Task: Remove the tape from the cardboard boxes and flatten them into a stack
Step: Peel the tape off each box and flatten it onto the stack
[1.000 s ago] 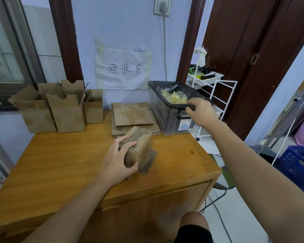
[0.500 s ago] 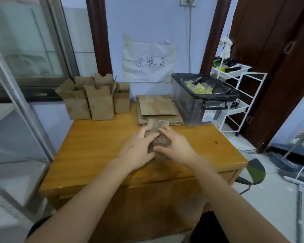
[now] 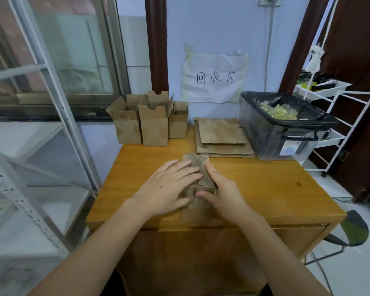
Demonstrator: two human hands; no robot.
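Observation:
A small brown cardboard box (image 3: 198,210) lies flattened near the front edge of the wooden table (image 3: 265,189). My left hand (image 3: 169,189) presses flat on its left side with straight fingers. My right hand (image 3: 220,193) presses on its right side, fingers straight, thumb laid across the cardboard. Most of the box is hidden under both hands. At the back centre lies a stack of flattened boxes (image 3: 221,137). Three upright open boxes (image 3: 152,122) stand at the back left.
A clear bin (image 3: 273,135) lined with a black bag and holding crumpled tape sits at the back right. A white wire rack (image 3: 338,124) stands right of the table, a metal shelf frame (image 3: 51,124) to the left. A paper sign (image 3: 215,77) hangs on the wall.
My right hand came back from the bin to the box. Both hands have pushed the box down from upright to flat on the table. The camera has swung left.

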